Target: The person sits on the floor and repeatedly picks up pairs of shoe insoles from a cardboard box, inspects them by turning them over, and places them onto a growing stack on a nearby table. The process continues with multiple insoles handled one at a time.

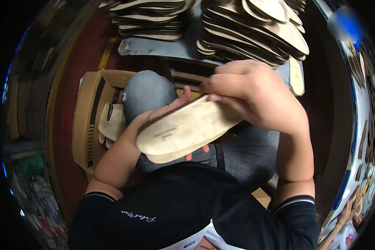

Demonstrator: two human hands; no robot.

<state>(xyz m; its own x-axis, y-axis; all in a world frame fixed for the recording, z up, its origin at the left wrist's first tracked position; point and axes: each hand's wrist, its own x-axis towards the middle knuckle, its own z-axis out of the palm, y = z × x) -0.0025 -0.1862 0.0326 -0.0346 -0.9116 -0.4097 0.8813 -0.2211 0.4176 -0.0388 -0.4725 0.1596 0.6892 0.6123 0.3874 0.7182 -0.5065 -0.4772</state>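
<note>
A pale cream shoe insole [187, 127] lies slanted across my lap, with a second one visible under its lower edge. My left hand [160, 111] cradles them from beneath. Its thumb stands up along the far edge, and two fingertips poke out below the near edge. At their far right end my right hand [254, 91] bends over from above, fingers curled and thumb against the upper insole. The insoles and the fingers of the right hand are slightly blurred, and most of the left fingers are hidden.
Tall piles of similar insoles, a left pile [150, 18] and a right pile [246, 31], rest on a grey table [143, 48] ahead. A cardboard box [82, 125] with several insoles [112, 121] stands at my left. Another person's hand [346, 212] shows at the lower right.
</note>
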